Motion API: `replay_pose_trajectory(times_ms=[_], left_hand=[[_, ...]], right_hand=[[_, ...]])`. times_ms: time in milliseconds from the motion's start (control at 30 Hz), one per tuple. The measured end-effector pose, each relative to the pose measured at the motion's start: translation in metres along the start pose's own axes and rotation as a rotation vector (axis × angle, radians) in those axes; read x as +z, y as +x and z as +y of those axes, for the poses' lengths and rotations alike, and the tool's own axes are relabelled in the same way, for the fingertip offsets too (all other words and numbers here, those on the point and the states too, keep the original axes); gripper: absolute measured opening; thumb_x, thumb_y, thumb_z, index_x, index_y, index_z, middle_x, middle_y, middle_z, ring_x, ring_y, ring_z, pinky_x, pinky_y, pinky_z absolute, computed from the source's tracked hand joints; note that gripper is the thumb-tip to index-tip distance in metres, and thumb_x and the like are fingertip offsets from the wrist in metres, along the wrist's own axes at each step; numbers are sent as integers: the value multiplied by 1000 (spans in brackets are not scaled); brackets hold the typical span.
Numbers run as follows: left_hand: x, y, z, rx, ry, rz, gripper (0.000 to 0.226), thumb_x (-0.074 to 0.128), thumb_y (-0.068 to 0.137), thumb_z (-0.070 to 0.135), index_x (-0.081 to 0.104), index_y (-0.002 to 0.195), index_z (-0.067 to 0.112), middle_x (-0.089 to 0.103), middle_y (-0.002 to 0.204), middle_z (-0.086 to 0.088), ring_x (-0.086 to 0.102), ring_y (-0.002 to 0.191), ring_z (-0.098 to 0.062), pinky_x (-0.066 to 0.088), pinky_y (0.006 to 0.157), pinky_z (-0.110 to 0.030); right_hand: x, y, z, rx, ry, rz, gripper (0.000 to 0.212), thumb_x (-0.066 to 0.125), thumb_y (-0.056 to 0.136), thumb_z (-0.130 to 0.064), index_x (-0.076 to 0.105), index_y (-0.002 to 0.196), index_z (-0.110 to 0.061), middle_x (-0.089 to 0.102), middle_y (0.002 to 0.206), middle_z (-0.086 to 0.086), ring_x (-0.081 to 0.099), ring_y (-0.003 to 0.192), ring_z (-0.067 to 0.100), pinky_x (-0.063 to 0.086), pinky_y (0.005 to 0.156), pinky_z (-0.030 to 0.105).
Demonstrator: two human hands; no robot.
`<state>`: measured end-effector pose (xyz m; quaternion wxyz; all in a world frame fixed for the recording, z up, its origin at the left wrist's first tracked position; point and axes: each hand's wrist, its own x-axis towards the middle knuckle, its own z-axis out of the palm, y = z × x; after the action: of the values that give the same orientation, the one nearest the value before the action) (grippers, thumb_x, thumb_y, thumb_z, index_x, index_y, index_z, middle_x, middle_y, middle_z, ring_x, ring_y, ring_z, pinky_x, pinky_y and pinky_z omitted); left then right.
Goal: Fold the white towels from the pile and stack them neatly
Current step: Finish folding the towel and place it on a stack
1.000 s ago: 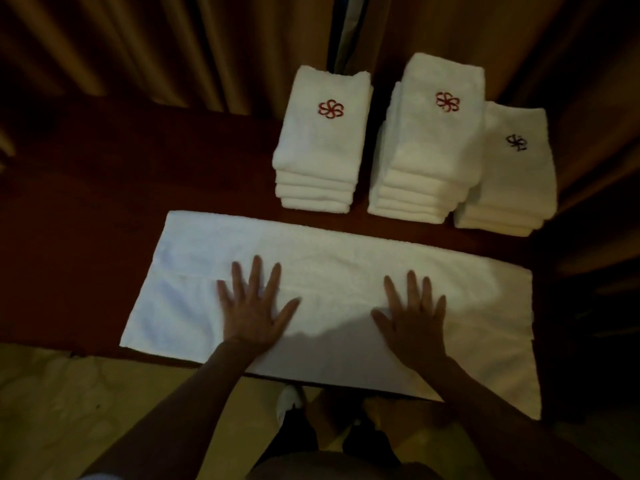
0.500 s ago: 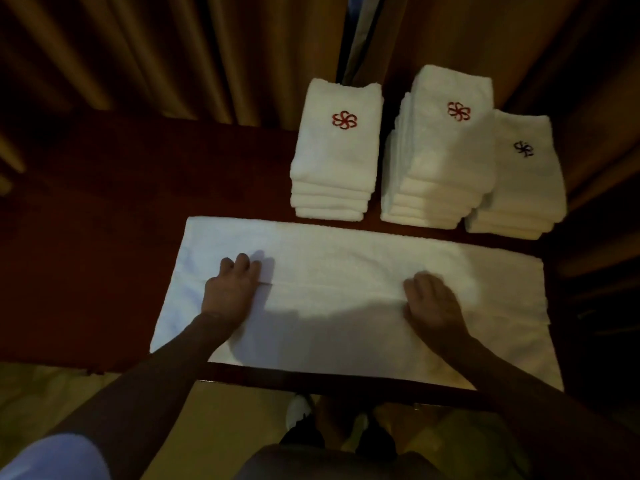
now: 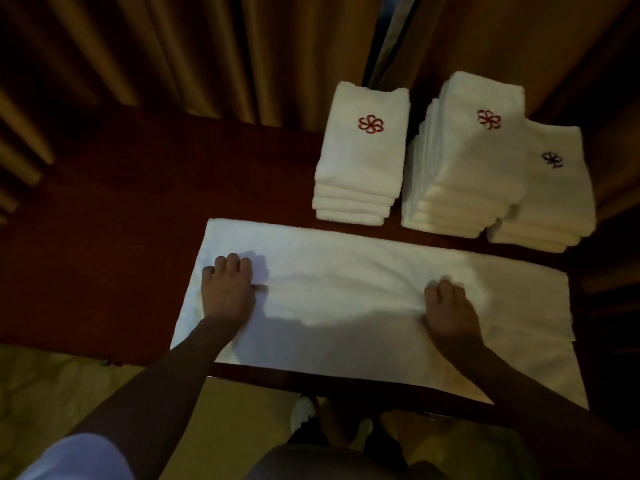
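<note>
White towel lies spread on the tabletop, near three stacks. Left hand and right hand curl fingers, pinching its middle crease. Next, probably, a lengthwise fold, edges kept aligned.

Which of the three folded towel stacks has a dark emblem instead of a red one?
The rightmost stack of folded white towels; its top emblem is dark, the other two red.

Open tabletop: left half unoccupied. Right rear blocked by three towel stacks, narrow gap between first two. Front occupied by flat towel. Curtain behind.
</note>
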<state>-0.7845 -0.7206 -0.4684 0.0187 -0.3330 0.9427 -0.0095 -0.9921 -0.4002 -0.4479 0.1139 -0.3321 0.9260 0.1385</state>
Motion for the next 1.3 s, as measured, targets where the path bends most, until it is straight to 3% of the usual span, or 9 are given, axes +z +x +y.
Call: replay_pose_trajectory(times_ms=[267,333,400,533,667,767,967,1167,1300], left_hand=[[9,-7,-3,130,40,113,27,84,65,8,66,83,-1,61,81,-21,58,75,-39,49,72,-48],[9,-9,-3,137,11,163,25,82,67,7,63,82,-1,59,80,-20,56,73,-39,48,70,-47],[9,-10,-4,115,-33,196,23,78,69,4,60,83,0,57,81,-19,54,74,-39,46,69,-46],[8,-9,-13,71,-105,180,34,84,66,6,60,90,0,58,87,-21,54,78,-40,47,66,-47],[6,-9,-12,60,-125,162,39,89,62,12,61,87,3,58,82,-18,55,75,-38,44,70,-45],[6,-9,-9,41,-169,185,32,85,63,5,61,84,3,58,78,-16,56,73,-38,41,70,-44],[10,-19,-15,24,-135,231,30,81,59,-5,60,80,-4,57,77,-20,53,70,-41,41,61,-42],[15,-18,-15,95,-87,265,27,82,61,-2,65,81,-5,56,80,-21,54,73,-41,41,64,-43],[16,-16,-18,120,-83,259,26,82,62,0,66,81,-4,56,80,-20,53,73,-41,41,64,-43]], right_hand=[[17,2,6,-47,-33,129,20,56,90,-4,60,109,3,51,116,37,53,100,48,52,75,51],[17,3,5,-39,-21,110,21,48,92,-6,60,107,2,51,117,36,52,101,48,52,75,52],[10,3,1,-13,-14,54,22,55,90,-8,60,110,-1,51,124,35,50,107,50,53,79,52],[-2,6,3,28,69,48,40,48,95,-28,46,132,-12,37,142,20,37,126,37,44,97,41],[-3,5,9,-2,78,111,37,40,94,-22,57,118,0,54,116,24,50,102,41,49,83,45],[8,3,15,-79,-52,105,41,30,102,-16,61,110,10,59,107,30,52,103,46,46,88,54],[9,-7,7,-9,-7,80,24,56,91,-10,62,108,6,55,113,34,54,103,48,55,82,50],[14,-5,-2,-30,-133,212,17,53,94,-8,60,106,1,57,114,33,54,104,49,48,84,55],[15,-3,-6,-35,-125,176,13,62,90,-8,63,101,-1,58,114,33,55,103,48,52,75,51]])
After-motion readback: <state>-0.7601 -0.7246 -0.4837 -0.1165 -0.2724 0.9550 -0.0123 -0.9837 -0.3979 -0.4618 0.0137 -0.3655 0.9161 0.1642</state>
